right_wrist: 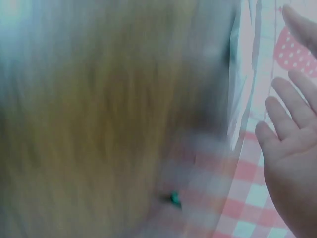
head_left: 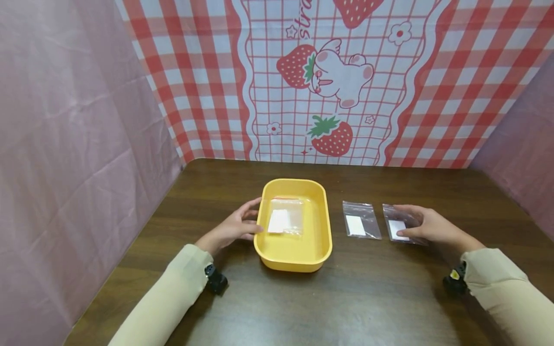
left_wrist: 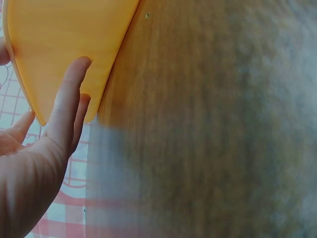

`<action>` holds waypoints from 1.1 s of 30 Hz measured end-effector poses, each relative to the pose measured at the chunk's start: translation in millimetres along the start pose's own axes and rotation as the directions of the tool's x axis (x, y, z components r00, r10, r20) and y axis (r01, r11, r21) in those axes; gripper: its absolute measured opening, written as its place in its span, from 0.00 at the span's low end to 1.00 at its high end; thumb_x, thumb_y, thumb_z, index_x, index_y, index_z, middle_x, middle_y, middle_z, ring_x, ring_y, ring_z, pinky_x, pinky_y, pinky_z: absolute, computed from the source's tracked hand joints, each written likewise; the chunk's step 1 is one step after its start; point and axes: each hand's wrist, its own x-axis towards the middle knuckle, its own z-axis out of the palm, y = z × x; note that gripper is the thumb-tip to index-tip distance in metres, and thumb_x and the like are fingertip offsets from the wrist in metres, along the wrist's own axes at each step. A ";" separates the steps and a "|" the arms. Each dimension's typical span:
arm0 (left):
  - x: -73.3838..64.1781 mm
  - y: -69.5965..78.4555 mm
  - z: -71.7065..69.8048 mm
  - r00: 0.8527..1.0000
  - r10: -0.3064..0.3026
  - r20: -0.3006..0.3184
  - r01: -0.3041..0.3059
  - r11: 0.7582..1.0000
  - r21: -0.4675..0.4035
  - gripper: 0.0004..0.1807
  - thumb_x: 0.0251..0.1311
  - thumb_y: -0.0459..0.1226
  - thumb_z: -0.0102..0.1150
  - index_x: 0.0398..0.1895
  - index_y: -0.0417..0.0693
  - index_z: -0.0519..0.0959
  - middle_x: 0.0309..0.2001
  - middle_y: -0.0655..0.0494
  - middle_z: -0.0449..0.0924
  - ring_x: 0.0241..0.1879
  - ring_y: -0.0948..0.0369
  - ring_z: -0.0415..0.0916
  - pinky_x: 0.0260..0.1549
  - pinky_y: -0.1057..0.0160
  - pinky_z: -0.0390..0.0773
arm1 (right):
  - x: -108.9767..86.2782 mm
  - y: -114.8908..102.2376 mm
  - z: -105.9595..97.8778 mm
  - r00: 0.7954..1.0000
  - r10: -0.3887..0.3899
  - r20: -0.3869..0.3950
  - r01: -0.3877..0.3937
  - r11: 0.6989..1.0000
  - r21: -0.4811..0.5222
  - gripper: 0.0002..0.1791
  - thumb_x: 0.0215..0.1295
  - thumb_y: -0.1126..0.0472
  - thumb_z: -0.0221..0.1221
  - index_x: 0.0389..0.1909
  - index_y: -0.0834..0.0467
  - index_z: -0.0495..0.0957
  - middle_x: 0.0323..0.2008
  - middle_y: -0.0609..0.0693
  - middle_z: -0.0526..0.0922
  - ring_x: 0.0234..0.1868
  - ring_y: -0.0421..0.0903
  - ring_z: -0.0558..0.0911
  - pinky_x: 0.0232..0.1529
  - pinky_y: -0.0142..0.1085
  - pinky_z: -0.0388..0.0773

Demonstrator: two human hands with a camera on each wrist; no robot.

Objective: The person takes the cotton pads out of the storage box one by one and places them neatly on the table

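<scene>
My left hand is at the left side of a yellow plastic tray. Its thumb reaches the rim, and in the left wrist view the extended fingers lie along the tray's outer wall. Inside the tray is a clear zip bag with a white card in it. Over the rightmost zip bag hovers my right hand, partly covering it. The right wrist view shows that hand's fingers spread and loosely extended. Another clear zip bag with a white card lies between the tray and my right hand.
The brown wooden table ends at a red-and-white checked curtain with strawberry prints. Pink cloth hangs along the left side, with more at the right. A small green speck shows in the right wrist view.
</scene>
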 end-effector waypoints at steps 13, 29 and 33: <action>0.4 -2.2 -1.8 1.000 -0.007 -0.017 0.007 1.000 -0.005 0.44 0.54 0.26 0.61 0.72 0.58 0.53 0.64 0.39 0.56 0.56 0.45 0.68 0.41 0.52 0.80 | -1.8 -27.6 24.2 0.986 -0.012 -0.165 0.027 0.996 0.090 0.38 0.58 0.53 0.63 0.65 0.66 0.60 0.63 0.65 0.64 0.63 0.64 0.62 0.51 0.24 0.70; -0.1 -0.8 -1.6 1.000 -0.020 -0.019 0.020 1.000 -0.005 0.44 0.54 0.26 0.61 0.71 0.59 0.53 0.65 0.39 0.55 0.57 0.45 0.67 0.41 0.52 0.80 | 10.5 -54.9 48.4 0.958 -0.003 -0.287 0.091 0.952 0.294 0.35 0.59 0.57 0.63 0.63 0.67 0.63 0.53 0.43 0.75 0.52 0.33 0.74 0.47 0.19 0.71; 0.2 0.6 -1.1 1.000 -0.023 -0.015 0.023 1.000 0.005 0.44 0.54 0.26 0.61 0.71 0.60 0.53 0.65 0.40 0.55 0.57 0.45 0.67 0.41 0.52 0.80 | 14.7 -63.2 55.1 0.955 -0.015 -0.296 0.126 0.924 0.361 0.34 0.58 0.60 0.64 0.63 0.69 0.63 0.48 0.36 0.76 0.49 0.30 0.75 0.47 0.20 0.72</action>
